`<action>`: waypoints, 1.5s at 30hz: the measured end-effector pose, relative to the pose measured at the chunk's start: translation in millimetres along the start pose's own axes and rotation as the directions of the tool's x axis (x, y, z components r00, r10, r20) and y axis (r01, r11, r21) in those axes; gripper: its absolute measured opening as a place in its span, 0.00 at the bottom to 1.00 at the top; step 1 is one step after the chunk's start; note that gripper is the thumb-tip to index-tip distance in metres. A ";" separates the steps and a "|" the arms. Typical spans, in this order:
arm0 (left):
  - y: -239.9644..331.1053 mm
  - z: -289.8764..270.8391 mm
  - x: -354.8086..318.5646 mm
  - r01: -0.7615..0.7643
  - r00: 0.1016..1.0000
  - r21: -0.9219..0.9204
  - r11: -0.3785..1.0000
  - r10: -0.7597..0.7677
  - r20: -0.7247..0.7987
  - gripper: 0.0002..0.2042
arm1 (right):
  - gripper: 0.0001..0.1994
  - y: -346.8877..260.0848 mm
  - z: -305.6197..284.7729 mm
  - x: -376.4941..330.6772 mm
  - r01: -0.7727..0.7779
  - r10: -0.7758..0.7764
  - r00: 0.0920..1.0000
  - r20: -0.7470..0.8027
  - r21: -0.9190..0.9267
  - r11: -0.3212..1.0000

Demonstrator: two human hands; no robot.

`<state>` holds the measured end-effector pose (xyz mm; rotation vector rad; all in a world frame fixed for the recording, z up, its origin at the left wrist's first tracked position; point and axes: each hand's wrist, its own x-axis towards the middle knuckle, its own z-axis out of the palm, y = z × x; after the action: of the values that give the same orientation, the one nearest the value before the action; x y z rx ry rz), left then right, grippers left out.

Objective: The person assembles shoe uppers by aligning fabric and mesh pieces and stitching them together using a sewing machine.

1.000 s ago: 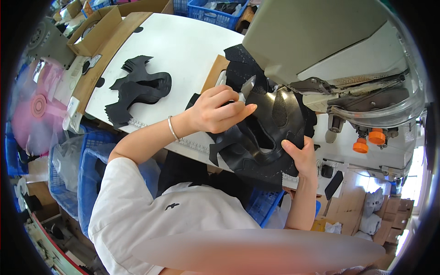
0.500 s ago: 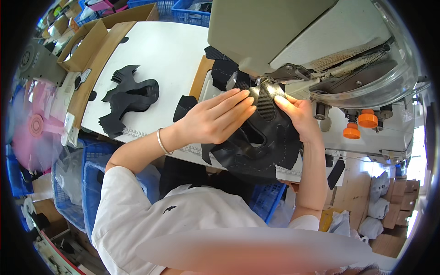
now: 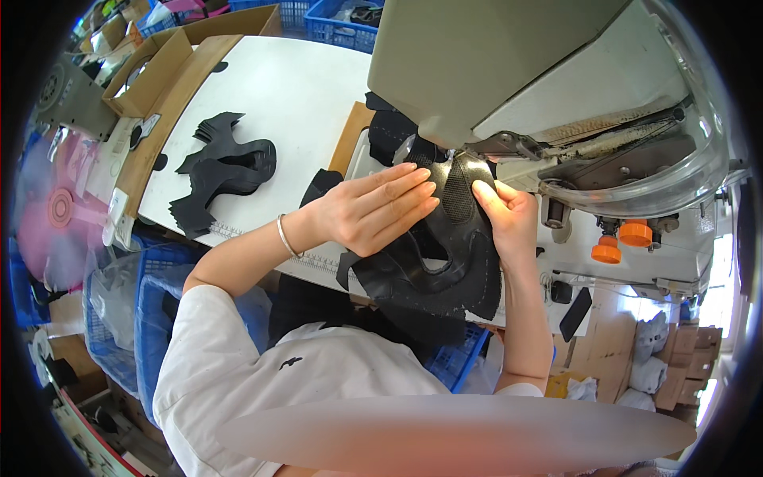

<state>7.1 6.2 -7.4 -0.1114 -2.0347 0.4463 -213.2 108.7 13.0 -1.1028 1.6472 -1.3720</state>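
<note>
A black shoe upper (image 3: 457,274) with a mesh panel and a curved opening lies under the head of the sewing machine (image 3: 453,103). My left hand (image 3: 373,211) rests on its left side, fingers stretched out together and pointing toward the needle area. At the upper's right edge, my right hand (image 3: 509,215) pinches the material between thumb and fingers. A lamp lights the mesh near the needle, which is too small to make out clearly. The lower part of the upper hangs over the table's front edge.
Left on the white table (image 3: 294,87) sits a stack of black cut pieces (image 3: 226,167). More black pieces (image 3: 389,131) lie behind my left hand. A cardboard box (image 3: 151,75), a pink fan (image 3: 62,213) and blue baskets (image 3: 151,318) stand around the table. Orange knobs (image 3: 634,233) hang off the machine.
The shoe upper has turned a little, its lower part swinging left. My right hand has shifted slightly down and left with its edge; my left hand stays flat on it.
</note>
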 end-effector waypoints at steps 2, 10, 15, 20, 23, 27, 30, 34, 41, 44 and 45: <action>0.9 0.6 -0.9 0.005 1.000 -0.002 1.000 -0.005 0.004 0.11 | 0.09 0.2 -0.2 0.2 -0.018 0.018 1.000 0.000 -0.019 1.000; 0.8 0.8 -0.5 -0.005 1.000 -0.013 1.000 0.005 0.019 0.12 | 0.09 0.9 -1.2 1.7 -0.046 0.046 0.999 0.007 -0.008 0.999; 2.2 -0.2 2.0 -0.018 0.999 -0.005 1.000 0.018 0.031 0.12 | 0.12 2.1 -4.4 3.2 -0.015 0.015 1.000 -0.005 -0.070 0.997; 2.4 -0.8 4.2 -0.008 0.999 0.008 1.000 0.008 0.046 0.12 | 0.15 7.3 -8.2 8.0 -0.006 0.006 1.000 0.003 -0.126 0.992; 1.7 -0.1 4.2 0.013 1.000 0.005 1.000 -0.013 0.027 0.12 | 0.14 4.7 -11.3 7.9 -0.003 0.000 1.000 -0.019 -0.167 0.986; 0.9 0.9 2.9 0.047 0.998 -0.018 0.999 -0.047 0.029 0.12 | 0.19 -8.7 -16.4 -12.7 0.005 0.009 0.995 0.095 -0.147 0.989; -0.3 3.8 2.0 0.025 1.000 -0.045 0.999 -0.025 -0.015 0.13 | 0.27 -11.3 -11.1 -40.6 0.067 -0.053 0.985 0.163 -0.081 0.994; 1.8 5.0 2.3 0.035 0.999 -0.036 0.999 -0.035 -0.013 0.11 | 0.27 -3.2 -2.0 -55.5 0.186 -0.188 0.982 0.001 -0.160 0.969; 9.5 4.3 2.4 0.103 0.994 -0.073 0.992 -0.106 -0.031 0.13 | 0.16 -0.3 -17.6 -53.8 -0.315 0.287 0.929 0.234 0.091 0.945; 11.8 6.5 2.7 0.110 0.992 -0.044 0.993 -0.112 -0.051 0.13 | 0.13 0.2 -16.5 -53.2 -0.273 0.245 0.947 0.208 0.113 0.956; 12.1 7.3 2.8 0.108 0.992 -0.041 0.993 -0.110 -0.063 0.10 | 0.13 -0.1 -16.2 -52.7 -0.274 0.245 0.945 0.215 0.117 0.955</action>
<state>-1.9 16.3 -12.4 -0.0367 -1.9742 0.3317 -207.9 163.5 16.1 -0.8717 1.4636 -1.1519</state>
